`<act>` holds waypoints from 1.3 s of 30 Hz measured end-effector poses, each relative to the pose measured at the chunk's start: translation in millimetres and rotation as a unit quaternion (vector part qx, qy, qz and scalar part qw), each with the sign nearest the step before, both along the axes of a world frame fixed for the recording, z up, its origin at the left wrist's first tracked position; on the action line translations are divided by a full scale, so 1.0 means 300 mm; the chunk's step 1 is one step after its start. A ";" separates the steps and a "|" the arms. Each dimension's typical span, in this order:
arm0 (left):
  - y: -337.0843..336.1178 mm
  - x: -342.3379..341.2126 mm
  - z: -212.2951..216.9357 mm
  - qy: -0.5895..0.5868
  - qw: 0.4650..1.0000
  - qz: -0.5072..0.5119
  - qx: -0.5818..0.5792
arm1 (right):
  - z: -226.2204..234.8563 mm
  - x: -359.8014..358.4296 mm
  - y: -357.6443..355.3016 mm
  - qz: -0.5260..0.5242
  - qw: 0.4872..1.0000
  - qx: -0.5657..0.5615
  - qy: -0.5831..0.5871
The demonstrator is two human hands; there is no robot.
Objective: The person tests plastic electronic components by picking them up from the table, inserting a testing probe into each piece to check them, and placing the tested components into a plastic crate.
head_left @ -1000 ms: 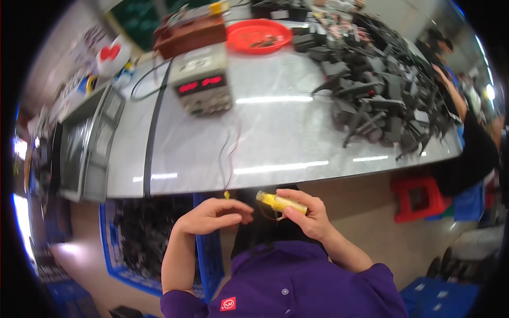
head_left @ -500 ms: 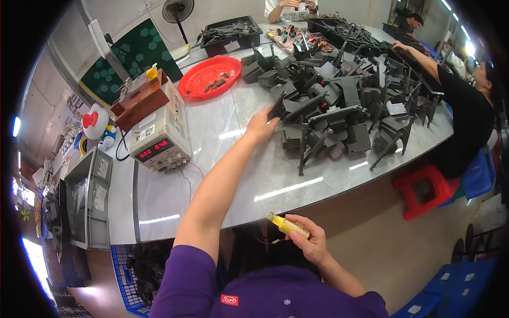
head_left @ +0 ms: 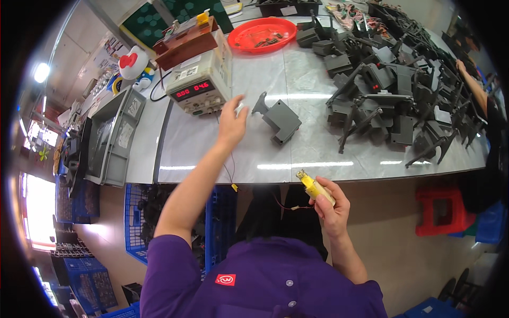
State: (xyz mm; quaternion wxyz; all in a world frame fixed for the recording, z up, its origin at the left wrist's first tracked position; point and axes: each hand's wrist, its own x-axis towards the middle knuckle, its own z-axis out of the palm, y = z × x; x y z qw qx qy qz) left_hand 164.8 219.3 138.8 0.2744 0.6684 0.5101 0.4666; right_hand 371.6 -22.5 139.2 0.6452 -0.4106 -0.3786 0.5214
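Note:
My left hand (head_left: pixel 231 123) is over the table, open with its fingers apart and nothing in them. Just right of it, a dark grey plastic housing with a short arm (head_left: pixel 282 121) lies on the table, apart from the hand. Near the table's front edge, my right hand (head_left: pixel 334 208) is closed around a yellow block-shaped piece with a metallic-looking tip (head_left: pixel 316 190). Its exact kind is unclear. A thin wire with a small connector (head_left: pixel 296 208) shows below that piece. Another thin lead with a yellow connector (head_left: pixel 235 187) hangs over the table edge.
A bench power supply (head_left: pixel 199 79) with a lit red display stands beyond my left hand. Behind it is a red tray (head_left: pixel 237 38) of small dark parts. Many similar grey housings (head_left: pixel 379 100) are heaped at right. A grey crate (head_left: pixel 117 140) stands left; a red stool (head_left: pixel 441 212) right.
My left hand has left the heap's edge and moved left, letting go of the grey housing, which now lies apart from the heap. My right hand still holds the yellow piece. The view has shifted.

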 end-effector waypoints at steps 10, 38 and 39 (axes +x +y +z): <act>-0.134 0.194 -0.010 0.042 0.995 0.049 -0.078 | 0.059 -0.103 -0.045 -0.052 0.997 -0.049 0.025; -0.447 0.000 0.268 -0.555 0.710 -0.170 -0.398 | 0.277 -0.254 0.072 -0.002 0.985 0.001 -0.174; -0.447 -0.002 0.267 -0.561 0.704 -0.177 -0.397 | 0.276 -0.262 0.070 -0.025 0.979 0.022 -0.201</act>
